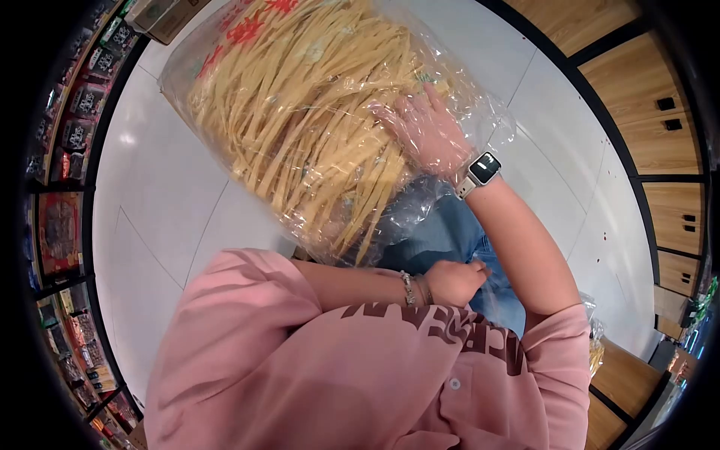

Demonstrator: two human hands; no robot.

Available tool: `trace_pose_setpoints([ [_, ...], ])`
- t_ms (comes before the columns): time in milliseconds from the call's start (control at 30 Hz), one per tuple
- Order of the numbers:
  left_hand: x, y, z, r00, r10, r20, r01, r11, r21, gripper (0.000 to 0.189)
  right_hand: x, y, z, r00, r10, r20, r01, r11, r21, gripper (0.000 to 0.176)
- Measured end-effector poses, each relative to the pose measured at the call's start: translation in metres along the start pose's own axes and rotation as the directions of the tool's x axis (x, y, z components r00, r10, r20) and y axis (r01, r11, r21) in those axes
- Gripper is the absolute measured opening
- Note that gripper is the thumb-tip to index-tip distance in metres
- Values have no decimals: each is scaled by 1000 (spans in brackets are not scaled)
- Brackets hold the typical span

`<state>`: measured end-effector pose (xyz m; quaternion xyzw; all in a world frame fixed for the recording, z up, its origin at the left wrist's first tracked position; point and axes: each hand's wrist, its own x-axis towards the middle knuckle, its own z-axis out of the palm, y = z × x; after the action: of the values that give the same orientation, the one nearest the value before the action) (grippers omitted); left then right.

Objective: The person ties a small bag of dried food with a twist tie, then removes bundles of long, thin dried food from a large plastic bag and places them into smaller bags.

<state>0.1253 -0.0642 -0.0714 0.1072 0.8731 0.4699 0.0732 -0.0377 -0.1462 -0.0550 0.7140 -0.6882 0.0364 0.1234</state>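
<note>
A large clear plastic bag (214,142) with red printing lies tilted before me, full of long pale-yellow dried strips (300,127). My right hand (431,139), wearing a watch (484,169) on its wrist, rests against the strips near the bag's loose end. Its fingers are stretched out, and shiny film overlaps the hand. Close to my body, my left hand (454,283) is closed in a fist, with bracelets (409,289) at the wrist. Clear film hangs from beside the left fingers, pinched at the thumb side. The forearm passes below the bag's lower edge.
Shelves with packaged goods (79,135) curve along the left. Wooden cabinets (637,97) line the right side. A cardboard box (161,16) stands at the upper left on the pale tiled floor (150,217). Another clear bag (596,352) shows at the lower right.
</note>
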Motion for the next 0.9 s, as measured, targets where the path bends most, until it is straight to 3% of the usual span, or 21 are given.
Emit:
trace_pose_setpoints([
  [33,-1,3,-5,1000,6,-5,-6,1000,-7,55,1,0,-5,996,-2,87,0,1000,20,36],
  [133,1,6,-20,985,-38,167,45,998,-39,65,-3,3,-16,996,-17,90,10,997,81,32],
  [167,1,5,-20,989,-24,144,28,999,-24,63,-7,6,-25,989,-38,141,18,990,139,29],
  [267,-3,3,-14,996,7,88,-7,1000,5,58,-17,17,-18,993,-106,44,100,987,124,32],
  [400,-3,-2,-7,998,25,52,-27,999,26,57,-27,16,-23,982,-52,181,10,974,227,42],
  [600,-5,-2,-7,998,58,8,-58,998,31,53,-26,17,-13,997,-44,64,39,996,84,32],
  [700,-5,0,-10,999,41,32,-43,998,52,51,-25,19,-11,979,-28,201,8,995,100,25],
  [800,-5,1,-8,999,29,44,-32,997,77,50,-25,23,-18,992,-86,94,74,990,122,20],
  [900,-5,-3,-4,999,41,24,-43,995,85,50,-18,21,-35,996,-66,61,51,975,218,27],
])
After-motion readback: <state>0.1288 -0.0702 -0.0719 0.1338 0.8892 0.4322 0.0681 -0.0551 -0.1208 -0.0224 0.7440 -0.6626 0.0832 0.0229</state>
